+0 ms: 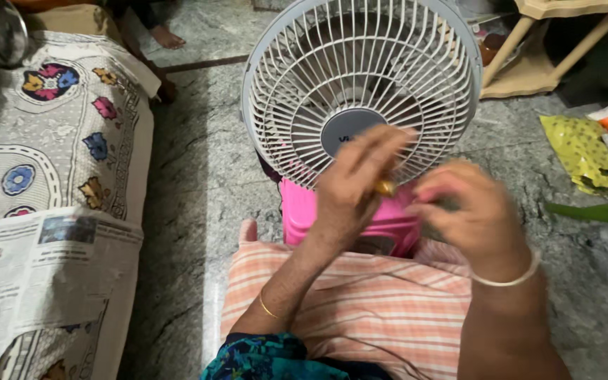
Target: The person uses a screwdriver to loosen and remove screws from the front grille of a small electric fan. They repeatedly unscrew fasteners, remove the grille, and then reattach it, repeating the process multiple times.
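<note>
Both hands were raised in front of a white table fan (360, 91) that stood on a pink stool (304, 214) on the grey stone floor (198, 183). Left hand (353, 186) pinched a small golden object (385, 187) between its fingertips, blurred. Right hand (476, 211) was curled just beside it, contents too blurred to tell. Striped cloth (360, 302) covered the lap. Newspaper (43, 281) lay on a floral bedspread (58, 134) at the left edge. Yellow bag (582, 151) lay on the floor at right.
</note>
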